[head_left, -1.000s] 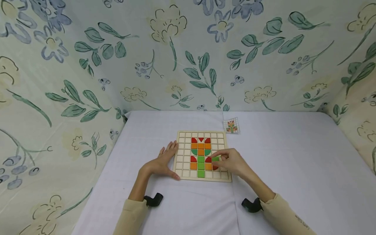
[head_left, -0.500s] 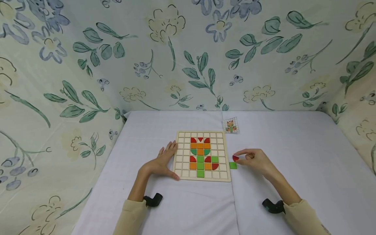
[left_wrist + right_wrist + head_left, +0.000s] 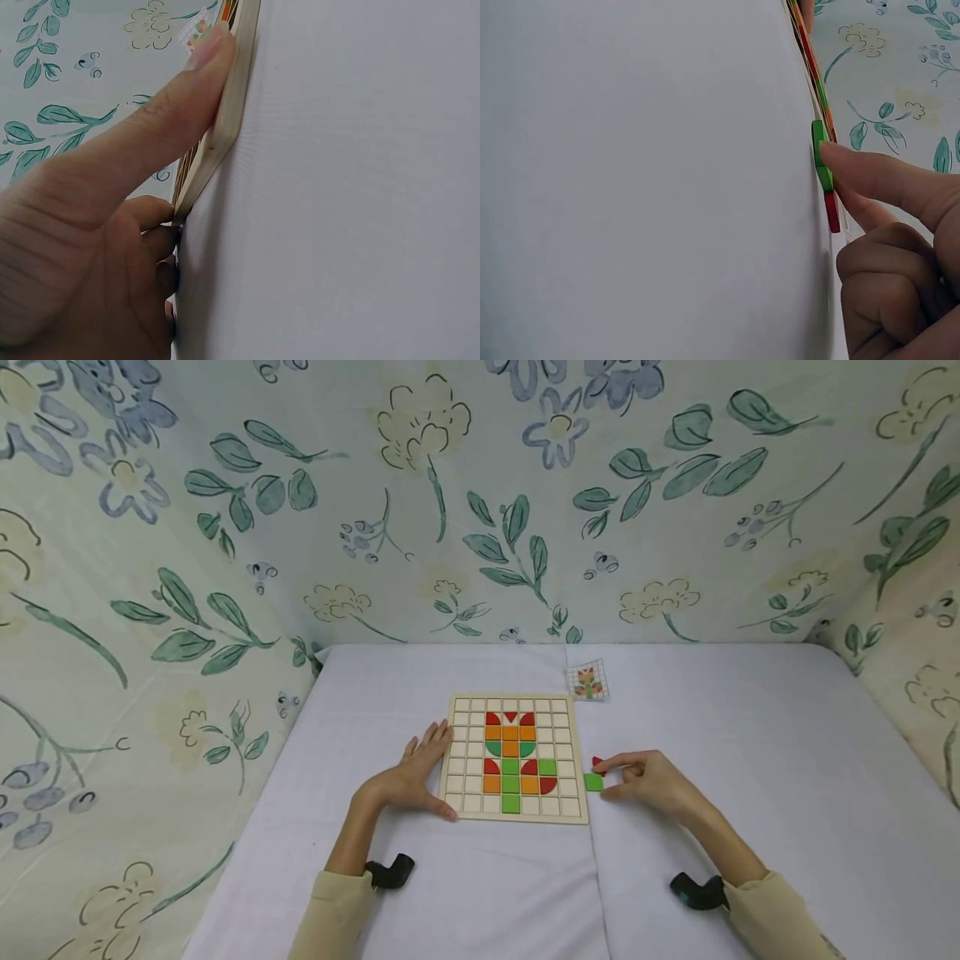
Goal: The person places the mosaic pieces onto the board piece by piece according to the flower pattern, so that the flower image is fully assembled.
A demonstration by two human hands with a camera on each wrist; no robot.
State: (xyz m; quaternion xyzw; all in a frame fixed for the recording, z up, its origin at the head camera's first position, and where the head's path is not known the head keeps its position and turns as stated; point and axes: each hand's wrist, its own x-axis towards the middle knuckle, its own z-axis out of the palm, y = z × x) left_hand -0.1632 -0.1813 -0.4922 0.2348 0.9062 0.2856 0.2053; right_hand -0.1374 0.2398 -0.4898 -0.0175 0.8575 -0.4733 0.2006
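Note:
In the head view, my left hand (image 3: 408, 781) lies at the left edge of a wooden grid board (image 3: 467, 804), fingers spread, with the thumb by its lower left corner. The left wrist view shows that thumb resting against the board's rim (image 3: 234, 97). Colored tiles form a flower on the board. Just right of the board, my right hand (image 3: 647, 781) pinches a green square tile (image 3: 593, 782) between thumb and index finger. A red tile (image 3: 598, 765) lies beside it, partly hidden by the index finger. The right wrist view shows the thumb on the green tile (image 3: 817, 139).
Behind the board's upper right corner lies a small pattern card (image 3: 587, 681) with a printed flower on a grid. A white cloth (image 3: 712, 710) covers the table, and a floral curtain (image 3: 480, 510) hangs behind. Each wrist wears a black camera (image 3: 697, 891).
My right hand left the board, moving right with the red tile, and a green tile came into view there. It let the red tile go and shifted onto the green one. Left hand unmoved.

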